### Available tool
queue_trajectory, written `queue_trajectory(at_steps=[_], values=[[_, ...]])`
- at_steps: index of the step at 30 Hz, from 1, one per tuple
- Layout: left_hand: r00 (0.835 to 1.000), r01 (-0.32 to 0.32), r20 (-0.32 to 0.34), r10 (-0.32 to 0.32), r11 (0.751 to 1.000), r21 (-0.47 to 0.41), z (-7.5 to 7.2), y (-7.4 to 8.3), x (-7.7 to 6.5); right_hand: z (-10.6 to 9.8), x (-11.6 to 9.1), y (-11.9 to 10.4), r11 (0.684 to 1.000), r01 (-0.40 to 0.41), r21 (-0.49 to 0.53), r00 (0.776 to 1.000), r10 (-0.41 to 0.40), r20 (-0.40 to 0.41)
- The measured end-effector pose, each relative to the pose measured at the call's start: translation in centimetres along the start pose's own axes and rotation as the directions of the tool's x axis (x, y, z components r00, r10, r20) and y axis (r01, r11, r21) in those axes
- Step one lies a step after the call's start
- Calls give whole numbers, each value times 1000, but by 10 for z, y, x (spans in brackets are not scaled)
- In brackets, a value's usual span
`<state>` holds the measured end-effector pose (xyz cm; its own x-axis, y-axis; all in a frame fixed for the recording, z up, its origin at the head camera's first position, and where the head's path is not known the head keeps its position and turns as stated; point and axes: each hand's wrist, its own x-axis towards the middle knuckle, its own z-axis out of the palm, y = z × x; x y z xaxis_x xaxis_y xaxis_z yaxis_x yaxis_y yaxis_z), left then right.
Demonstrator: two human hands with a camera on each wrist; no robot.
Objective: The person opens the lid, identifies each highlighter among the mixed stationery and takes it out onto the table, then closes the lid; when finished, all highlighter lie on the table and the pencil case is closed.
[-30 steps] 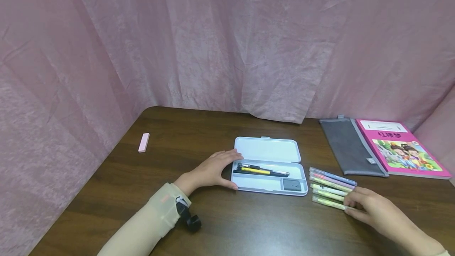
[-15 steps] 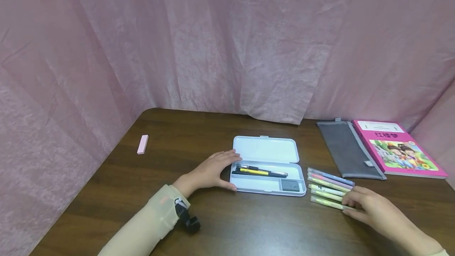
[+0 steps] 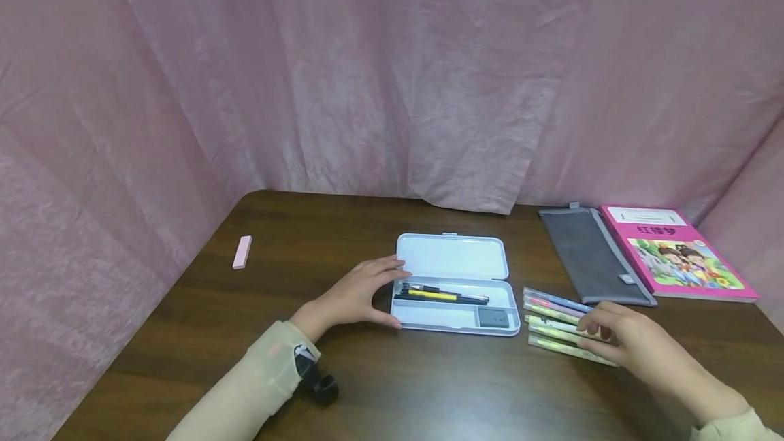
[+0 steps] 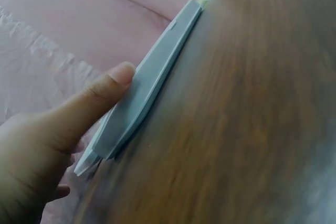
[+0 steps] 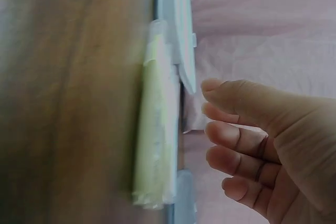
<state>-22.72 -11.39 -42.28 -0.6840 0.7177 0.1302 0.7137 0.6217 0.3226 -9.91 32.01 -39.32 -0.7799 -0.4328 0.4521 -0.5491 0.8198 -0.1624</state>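
A pale blue pencil case (image 3: 441, 327) lies with its lid raised on the table, in the head view's middle. Inside are black and yellow pens (image 3: 441, 296) and a small grey block (image 3: 493, 318) in the front right compartment. My left hand (image 3: 352, 295) holds the case's left end. In the left wrist view its thumb presses the front wall; the other fingertips are mostly hidden. Right of the case, several markers (image 3: 551, 333) with clear caps lie in a row. Over their right ends hovers my right hand (image 3: 637, 342), fingers loosely bent, holding nothing; the right wrist view shows it apart from them.
A pink book (image 3: 680, 257) with a cartoon cover lies at the back right, beside a grey mesh pouch (image 3: 591, 254). At the far left is a small pink block (image 3: 242, 252). A pink curtain (image 3: 343, 73) hangs behind the brown table (image 3: 324, 216).
My right hand has let go of the nearest marker and risen off it, baring its right end. The left hand stays at the case. The head view has shifted slightly.
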Motion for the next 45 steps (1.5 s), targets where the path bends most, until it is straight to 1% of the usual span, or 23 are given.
queue_trajectory(at_steps=[2, 4, 7, 10, 13, 15, 16, 17, 20, 22, 24, 26, 27, 28, 30, 32, 34, 38, 40, 42, 44, 45], values=[[1000, 8, -27, -8, 1000, -30, -1, -2, -1, -2, 6, -2, 1000, -4, 7, 1000, 4, 6], [998, 15, -64, -19, 998, -66, -1, -5, 0, -6, 12, -3, 999, -24, 25, 999, 24, 26], [992, 55, -105, -70, 988, -144, -1, -10, 0, -10, 22, -5, 997, -63, 51, 996, 59, 62], [980, 103, -138, -140, 963, -247, -3, -14, 0, -14, 31, -7, 990, -123, 72, 986, 113, 126], [967, 118, -173, -188, 930, -347, -4, -18, 0, -14, 41, -9, 981, -169, 96, 973, 151, 173], [959, 132, -170, -226, 889, -438, -5, -20, 1, -12, 46, -10, 976, -185, 118, 969, 161, 186], [956, 137, -163, -244, 864, -485, -5, -22, 2, -11, 49, -10, 971, -198, 134, 966, 170, 196], [953, 142, -153, -260, 835, -531, -5, -23, 3, -9, 52, -11, 967, -210, 147, 963, 179, 199], [946, 166, -105, -306, 737, -655, -5, -27, 6, -5, 59, -10, 954, -236, 183, 957, 195, 213], [944, 178, -74, -322, 685, -706, -5, -29, 8, -1, 63, -10, 946, -258, 196, 951, 212, 225], [942, 190, -48, -333, 644, -741, -5, -30, 9, 3, 67, -9, 941, -272, 202, 947, 223, 233], [937, 209, -24, -349, 615, -760, -6, -29, 11, 8, 72, -9, 934, -289, 208, 941, 237, 243], [933, 221, -16, -360, 606, -764, -6, -28, 12, 11, 74, -9, 930, -298, 214, 938, 243, 249], [929, 229, -13, -369, 604, -763, -6, -28, 13, 13, 76, -9, 925, -307, 223, 935, 248, 254], [922, 248, -5, -387, 602, -759, -8, -26, 14, 17, 80, -9, 915, -326, 240, 929, 263, 260], [918, 259, -4, -397, 606, -752, -8, -26, 16, 21, 83, -8, 899, -349, 265, 922, 278, 269], [916, 264, -3, -400, 609, -748, -9, -24, 18, 25, 87, -7, 882, -372, 291, 915, 294, 277], [917, 263, 1, -398, 604, -753, -9, -20, 22, 33, 93, -4, 849, -414, 329, 899, 326, 292], [916, 264, 6, -401, 594, -759, -8, -17, 24, 37, 96, -3, 838, -432, 334, 892, 341, 298], [916, 264, 5, -402, 592, -762, -6, -16, 26, 41, 98, -3, 829, -454, 328, 881, 361, 307], [908, 278, 8, -419, 589, -759, -4, -14, 27, 44, 99, -4, 823, -471, 319, 871, 377, 314], [902, 290, 11, -432, 586, -756, -4, -13, 28, 46, 100, -5, 819, -479, 315, 866, 385, 319]])
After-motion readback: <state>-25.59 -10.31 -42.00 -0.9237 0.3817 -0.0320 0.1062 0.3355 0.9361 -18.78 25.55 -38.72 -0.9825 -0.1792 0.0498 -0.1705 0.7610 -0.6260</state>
